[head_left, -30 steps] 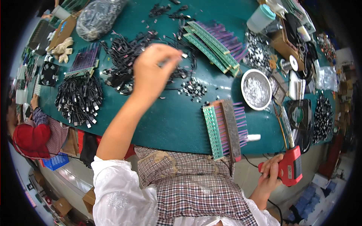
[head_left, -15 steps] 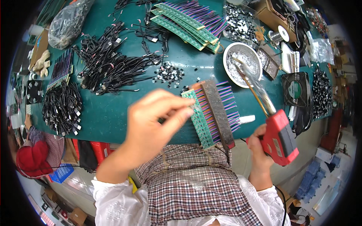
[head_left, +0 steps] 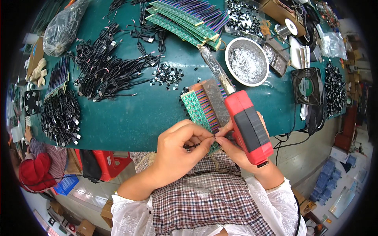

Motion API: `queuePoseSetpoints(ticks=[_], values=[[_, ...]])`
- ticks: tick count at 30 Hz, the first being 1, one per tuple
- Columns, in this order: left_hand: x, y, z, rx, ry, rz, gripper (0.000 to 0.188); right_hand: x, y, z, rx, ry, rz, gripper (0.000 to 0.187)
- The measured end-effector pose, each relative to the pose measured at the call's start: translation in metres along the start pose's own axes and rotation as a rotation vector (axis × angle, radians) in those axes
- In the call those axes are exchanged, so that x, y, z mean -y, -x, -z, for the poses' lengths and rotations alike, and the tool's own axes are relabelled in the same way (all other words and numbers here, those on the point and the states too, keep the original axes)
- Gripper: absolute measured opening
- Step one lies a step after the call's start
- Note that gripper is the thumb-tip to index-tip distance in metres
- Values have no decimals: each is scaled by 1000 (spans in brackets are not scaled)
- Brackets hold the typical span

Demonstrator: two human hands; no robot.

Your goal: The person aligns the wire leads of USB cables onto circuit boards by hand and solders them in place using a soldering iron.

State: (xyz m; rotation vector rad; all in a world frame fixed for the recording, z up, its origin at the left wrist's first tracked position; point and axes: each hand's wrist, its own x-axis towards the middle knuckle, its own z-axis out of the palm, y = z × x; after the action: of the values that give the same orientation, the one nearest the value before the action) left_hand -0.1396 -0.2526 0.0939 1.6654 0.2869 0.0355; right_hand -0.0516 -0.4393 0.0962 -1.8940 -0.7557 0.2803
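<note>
My right hand [head_left: 240, 147] is closed round a red and black soldering gun [head_left: 252, 126], whose metal barrel points away over the table. Its thumb and forefinger meet the fingertips of my left hand [head_left: 185, 143] at the near end of a green circuit board panel [head_left: 193, 105]. My left hand is closed in a pinch; the tiny thing between the fingertips is too small to name. Something thin and dark shows inside its curled fingers. Coloured wires run from the panel under a dark bar [head_left: 215, 100], partly hidden by the gun and my hands.
Beyond the bar stands a white-rimmed bowl [head_left: 247, 82] of silvery scraps. Small black connectors [head_left: 167, 76] lie in a pile, left of it. Black cables [head_left: 102, 67] spread further left. Stacked wired boards [head_left: 177, 23] lie at the back. A fan [head_left: 306, 87] stands right.
The soldering gun has swung left, its tip leaving the bowl. My right fingers have come to my left fingertips, which moved from the board's middle to its near end.
</note>
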Motion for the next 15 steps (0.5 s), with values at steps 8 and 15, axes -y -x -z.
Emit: queuePoseSetpoints(ticks=[8,15], values=[[1,4,0,39,-66,-71,10,-7,26,-15,-129,-329,-372,52],[8,-19,17,-270,-354,-95,6,15,5,14,-237,-281,-436,30]])
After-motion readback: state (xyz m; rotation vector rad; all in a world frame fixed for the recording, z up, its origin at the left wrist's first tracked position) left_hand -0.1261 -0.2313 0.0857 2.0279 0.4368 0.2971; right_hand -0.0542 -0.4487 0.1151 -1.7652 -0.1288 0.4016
